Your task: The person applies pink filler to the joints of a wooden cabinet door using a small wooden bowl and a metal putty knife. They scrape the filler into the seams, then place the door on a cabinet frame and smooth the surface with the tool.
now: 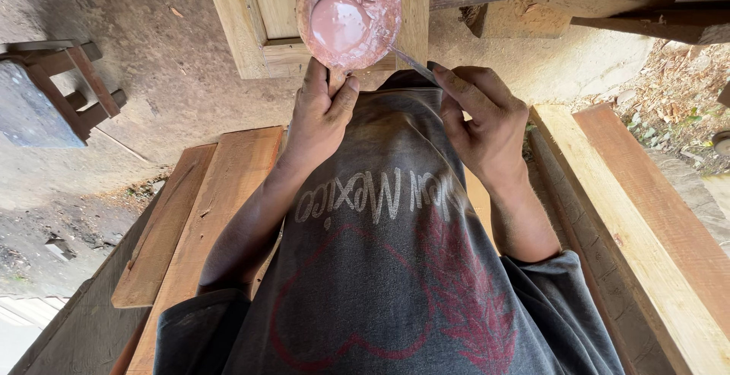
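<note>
1. The bowl [348, 16], round and crusted pink, with a pool of smooth pink paste [340, 23] inside, is seen in the head view held up in front of the chest, above the grey shirt [388, 268] and just before a pale wooden frame [258, 25].
2. The bowl is pinched at its lower rim by the left hand [319, 116]; the fingers are closed on that rim, thumb in front and the others behind.
3. A thin metal blade [413, 63] is gripped by the right hand [487, 128], its fingers closed round the near end; the tip lies at the bowl's right edge, touching or nearly touching the paste.
4. For good work, the bowl is best kept tilted only slightly, so that the paste is not spilled onto the shirt.
5. A small amount should be taken on the blade's tip and the excess wiped off against the rim, since a heavy load is likely to drip.
6. The blade should be drawn flat across the surface, not dug in, so that the dried crust on the wall is not broken into the soft paste.
7. Rough planks [228, 192] lie below at either side, and a dark stool [53, 90] stands well apart on the concrete floor [152, 55].
</note>
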